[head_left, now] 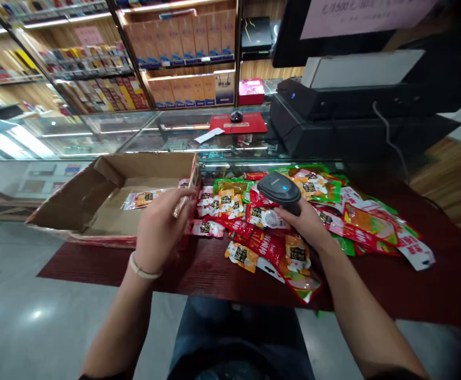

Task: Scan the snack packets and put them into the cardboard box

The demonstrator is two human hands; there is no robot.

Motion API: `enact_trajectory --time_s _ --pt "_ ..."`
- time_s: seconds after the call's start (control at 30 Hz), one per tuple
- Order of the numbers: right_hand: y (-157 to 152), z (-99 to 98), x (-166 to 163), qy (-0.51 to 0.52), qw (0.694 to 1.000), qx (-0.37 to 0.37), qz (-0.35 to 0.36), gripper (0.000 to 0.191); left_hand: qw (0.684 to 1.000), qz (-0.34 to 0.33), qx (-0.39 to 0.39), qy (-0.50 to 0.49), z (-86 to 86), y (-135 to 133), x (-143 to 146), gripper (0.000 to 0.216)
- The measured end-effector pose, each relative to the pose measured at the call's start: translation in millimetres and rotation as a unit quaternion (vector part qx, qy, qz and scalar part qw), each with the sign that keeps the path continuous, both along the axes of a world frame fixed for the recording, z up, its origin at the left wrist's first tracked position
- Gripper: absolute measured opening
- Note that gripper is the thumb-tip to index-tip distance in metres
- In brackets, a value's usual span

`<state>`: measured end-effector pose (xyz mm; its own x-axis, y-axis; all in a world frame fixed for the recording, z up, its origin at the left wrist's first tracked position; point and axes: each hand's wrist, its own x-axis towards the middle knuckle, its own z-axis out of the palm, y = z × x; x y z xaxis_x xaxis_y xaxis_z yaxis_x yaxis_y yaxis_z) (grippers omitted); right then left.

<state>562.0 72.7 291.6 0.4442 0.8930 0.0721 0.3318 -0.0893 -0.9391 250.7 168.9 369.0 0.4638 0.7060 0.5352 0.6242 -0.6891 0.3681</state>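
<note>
Red glossy snack packets (264, 245) may slip floorward if our right hand (307, 227), gripping the dark grey plastic scanner (284, 191), nudges them; our left hand (159, 229) hangs loosely open.

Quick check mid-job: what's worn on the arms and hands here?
No sleeves or gloves show: the left hand and right hand are bare. A thin pale band circles the left wrist. A glint on one left finger may be a ring.

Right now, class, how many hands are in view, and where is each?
2. The left hand is by the right wall of the box; the right hand holds a scanner over the packets. No others show.
</note>
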Motion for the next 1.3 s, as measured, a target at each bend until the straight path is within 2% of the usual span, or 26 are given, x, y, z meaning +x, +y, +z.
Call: enact_trajectory --time_s 0.1,0.17,0.23,0.3,0.37,0.47,0.53,0.63,0.7,0.77,0.83,0.9,0.97,1.0,1.13,1.3 --pt "1 -1.1 5 -0.017 0.999 0.04 0.006 0.029 0.984 -0.142 -0.083 0.073 -20.2 -20 30 0.018" --pt "1 -2.6 7 -0.014 0.998 0.058 0.011 0.029 0.952 -0.239 -0.12 0.146 -41.8 -27 43 0.02" --pt "1 -4.2 9 -0.008 0.998 0.067 0.017 0.031 0.918 -0.308 -0.133 0.211 -63.8 -32 51 0.027" --pt "0 -5.0 10 -0.012 0.997 0.074 0.021 0.033 0.901 -0.33 -0.125 0.252 -81.8 -38 55 0.037" --pt "0 -5.3 11 -0.025 0.996 0.078 0.026 0.036 0.904 -0.313 -0.106 0.271 -94.6 -43 57 0.041" --pt "0 -5.8 12 -0.044 0.995 0.085 0.025 0.039 0.909 -0.286 -0.07 0.294 -105.8 -49 56 0.03" --pt "1 -6.7 13 -0.047 0.994 0.095 0.016 0.04 0.908 -0.295 -0.058 0.293 -108.4 -48 55 0.025" --pt "1 -8.2 13 -0.036 0.994 0.102 0.002 0.042 0.94 -0.271 -0.091 0.186 -102.2 -40 56 0.026" --pt "2 -8.6 13 -0.021 0.995 0.1 -0.007 0.043 0.97 -0.195 -0.138 0.038 -91.4 -29 64 0.027" --pt "2 -7.9 13 -0.004 0.995 0.098 -0.017 0.039 0.963 -0.129 -0.205 -0.12 -78.5 -15 81 0.029" --pt "2 -6.1 13 -0.003 0.994 0.108 -0.033 0.038 0.909 -0.112 -0.313 -0.253 -67.9 3 104 0.032" --pt "2 -3.5 14 -0.008 0.992 0.117 -0.042 0.037 0.824 -0.121 -0.423 -0.357 -62.9 20 126 0.034" --pt "1 -1.0 15 -0.004 0.991 0.122 -0.052 0.038 0.753 -0.13 -0.479 -0.432 -65.1 33 142 0.035" --pt "0 -0.1 16 -0.002 0.992 0.115 -0.056 0.039 0.732 -0.135 -0.486 -0.458 -68.7 37 146 0.035" --pt "-2 0.2 14 0.005 0.996 0.067 -0.05 0.043 0.689 -0.168 -0.484 -0.513 -91.2 41 148 0.041" --pt "0 -2.9 4 -0.026 0.998 0.047 0.031 0.051 0.67 -0.14 -0.47 -0.556 -106.6 38 141 0.043"
